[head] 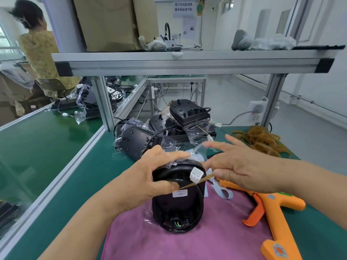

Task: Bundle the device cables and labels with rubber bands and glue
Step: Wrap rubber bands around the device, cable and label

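The black device stands on the pink cloth on the tabletop. The left hand is clamped round its top, thumb pinning one end of the rubber band. The right hand pinches the other end, taut beside the white plug. Hold that thumb firm (a slip snaps the band back) and loop over cable and plug together.

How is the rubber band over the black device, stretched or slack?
Stretched: the rubber band runs taut and straight between the left hand and right hand, across the black device.
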Action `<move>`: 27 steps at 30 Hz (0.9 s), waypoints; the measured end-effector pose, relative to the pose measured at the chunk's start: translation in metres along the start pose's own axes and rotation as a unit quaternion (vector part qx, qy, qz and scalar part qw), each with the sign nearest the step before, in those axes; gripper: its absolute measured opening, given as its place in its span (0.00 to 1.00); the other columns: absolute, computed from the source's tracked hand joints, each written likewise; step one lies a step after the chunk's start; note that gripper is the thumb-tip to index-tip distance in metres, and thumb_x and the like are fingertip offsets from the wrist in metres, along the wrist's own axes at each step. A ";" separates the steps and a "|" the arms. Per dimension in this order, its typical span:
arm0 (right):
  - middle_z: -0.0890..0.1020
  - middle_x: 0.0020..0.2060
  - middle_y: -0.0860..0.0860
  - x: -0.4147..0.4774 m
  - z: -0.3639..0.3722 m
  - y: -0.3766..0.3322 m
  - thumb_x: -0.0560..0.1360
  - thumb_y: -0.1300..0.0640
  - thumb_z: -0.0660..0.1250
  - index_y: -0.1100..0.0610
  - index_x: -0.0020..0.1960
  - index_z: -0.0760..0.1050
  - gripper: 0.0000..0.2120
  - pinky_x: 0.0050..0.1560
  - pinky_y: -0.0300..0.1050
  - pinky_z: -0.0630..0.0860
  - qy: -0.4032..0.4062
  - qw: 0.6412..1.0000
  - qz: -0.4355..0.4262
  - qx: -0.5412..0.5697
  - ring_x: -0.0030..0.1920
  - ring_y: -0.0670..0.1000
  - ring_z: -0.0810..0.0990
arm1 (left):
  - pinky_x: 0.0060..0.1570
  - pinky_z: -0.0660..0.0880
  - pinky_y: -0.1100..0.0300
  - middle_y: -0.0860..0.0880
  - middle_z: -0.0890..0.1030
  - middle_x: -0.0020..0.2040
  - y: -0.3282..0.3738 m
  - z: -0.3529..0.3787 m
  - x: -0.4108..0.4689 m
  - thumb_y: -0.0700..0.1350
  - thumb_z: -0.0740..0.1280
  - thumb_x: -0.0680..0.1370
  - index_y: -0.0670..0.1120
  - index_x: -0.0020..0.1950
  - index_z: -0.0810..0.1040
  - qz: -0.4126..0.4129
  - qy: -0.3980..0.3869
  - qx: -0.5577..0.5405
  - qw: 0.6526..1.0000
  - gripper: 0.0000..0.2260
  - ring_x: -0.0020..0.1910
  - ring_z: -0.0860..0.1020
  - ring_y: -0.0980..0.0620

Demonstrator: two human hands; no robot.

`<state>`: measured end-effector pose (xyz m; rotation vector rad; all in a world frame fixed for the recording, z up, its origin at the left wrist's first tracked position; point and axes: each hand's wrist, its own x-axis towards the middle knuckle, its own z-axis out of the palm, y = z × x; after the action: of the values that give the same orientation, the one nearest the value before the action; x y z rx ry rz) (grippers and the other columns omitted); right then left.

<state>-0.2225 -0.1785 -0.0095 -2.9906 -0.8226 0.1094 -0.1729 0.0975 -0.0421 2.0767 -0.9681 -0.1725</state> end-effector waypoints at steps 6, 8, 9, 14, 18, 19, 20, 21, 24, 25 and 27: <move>0.76 0.58 0.36 -0.004 -0.001 -0.008 0.80 0.39 0.41 0.43 0.59 0.74 0.24 0.75 0.58 0.33 0.060 0.995 -0.009 -0.080 0.77 0.37 0.43 | 0.51 0.68 0.61 0.58 0.67 0.46 -0.002 -0.001 0.002 0.54 0.72 0.71 0.73 0.66 0.70 -0.005 -0.001 0.006 1.000 0.27 0.48 0.72 0.56; 0.78 0.59 0.35 -0.006 -0.001 -0.013 0.83 0.44 0.50 0.44 0.58 0.77 0.17 0.75 0.67 0.41 0.098 0.990 -0.021 -0.099 0.78 0.43 0.53 | 0.52 0.70 0.59 0.56 0.68 0.47 -0.002 -0.001 0.004 0.54 0.72 0.70 0.74 0.66 0.70 -0.007 0.002 0.007 1.000 0.27 0.48 0.73 0.55; 0.79 0.59 0.36 -0.007 0.000 -0.014 0.83 0.48 0.55 0.45 0.57 0.79 0.14 0.74 0.70 0.46 0.122 0.987 -0.032 -0.104 0.77 0.46 0.60 | 0.53 0.72 0.57 0.56 0.68 0.47 -0.002 -0.002 0.004 0.53 0.72 0.70 0.74 0.66 0.70 -0.008 0.003 0.008 1.000 0.27 0.49 0.73 0.54; 0.77 0.66 0.41 -0.012 0.015 -0.013 0.77 0.60 0.68 0.49 0.64 0.79 0.16 0.72 0.71 0.52 0.159 0.984 -0.043 -0.072 0.71 0.47 0.71 | 0.58 0.73 0.51 0.56 0.69 0.47 -0.003 -0.003 0.006 0.54 0.72 0.70 0.73 0.66 0.70 -0.005 0.005 0.016 1.000 0.27 0.50 0.74 0.53; 0.74 0.70 0.48 -0.021 0.037 -0.010 0.80 0.65 0.61 0.51 0.75 0.63 0.26 0.77 0.54 0.44 0.130 0.991 -0.027 0.007 0.70 0.46 0.72 | 0.55 0.73 0.56 0.57 0.69 0.46 -0.004 -0.004 0.009 0.58 0.71 0.68 0.72 0.65 0.71 -0.010 0.005 0.000 1.000 0.27 0.49 0.74 0.53; 0.75 0.68 0.50 -0.025 0.043 -0.008 0.82 0.62 0.57 0.49 0.77 0.56 0.25 0.78 0.47 0.40 0.112 0.994 -0.004 0.017 0.69 0.47 0.72 | 0.54 0.73 0.57 0.57 0.69 0.46 -0.004 -0.004 0.010 0.58 0.71 0.67 0.72 0.65 0.71 -0.012 0.005 -0.005 1.000 0.27 0.48 0.74 0.54; 0.77 0.65 0.49 -0.028 0.048 -0.007 0.83 0.60 0.54 0.46 0.76 0.53 0.24 0.77 0.42 0.38 0.106 0.994 0.017 0.020 0.67 0.48 0.73 | 0.54 0.73 0.56 0.57 0.70 0.46 -0.005 -0.005 0.011 0.59 0.71 0.66 0.72 0.65 0.72 -0.015 0.005 -0.007 1.000 0.27 0.48 0.75 0.53; 0.79 0.63 0.47 -0.030 0.051 -0.005 0.83 0.59 0.54 0.43 0.75 0.53 0.24 0.77 0.41 0.39 0.116 0.992 0.031 0.032 0.65 0.46 0.74 | 0.55 0.73 0.54 0.57 0.70 0.46 -0.006 -0.005 0.012 0.58 0.71 0.66 0.72 0.65 0.72 -0.017 0.006 -0.007 1.000 0.27 0.49 0.75 0.53; 0.77 0.62 0.36 -0.032 0.050 -0.007 0.81 0.57 0.61 0.41 0.70 0.66 0.21 0.76 0.42 0.56 0.230 0.962 0.053 0.139 0.64 0.37 0.73 | 0.59 0.74 0.47 0.54 0.71 0.47 -0.007 -0.005 0.014 0.57 0.72 0.66 0.71 0.65 0.72 -0.022 0.009 -0.012 1.000 0.27 0.50 0.76 0.50; 0.74 0.63 0.32 -0.030 0.047 -0.011 0.79 0.52 0.64 0.40 0.70 0.67 0.21 0.73 0.40 0.60 0.256 0.949 0.056 0.178 0.65 0.33 0.70 | 0.60 0.74 0.46 0.54 0.71 0.47 -0.007 -0.006 0.015 0.57 0.72 0.66 0.71 0.65 0.73 -0.023 0.008 -0.017 1.000 0.28 0.50 0.76 0.50; 0.69 0.66 0.28 -0.018 0.041 -0.025 0.70 0.39 0.70 0.36 0.72 0.64 0.32 0.68 0.34 0.64 0.245 0.930 0.070 0.266 0.68 0.30 0.65 | 0.61 0.74 0.45 0.54 0.72 0.47 -0.007 -0.007 0.016 0.56 0.73 0.66 0.71 0.65 0.73 -0.028 0.008 -0.027 0.999 0.28 0.52 0.77 0.49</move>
<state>-0.2541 -0.1654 -0.0480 -2.3929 -0.4300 -0.3430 -0.1551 0.0933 -0.0392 2.0545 -0.8872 -0.2081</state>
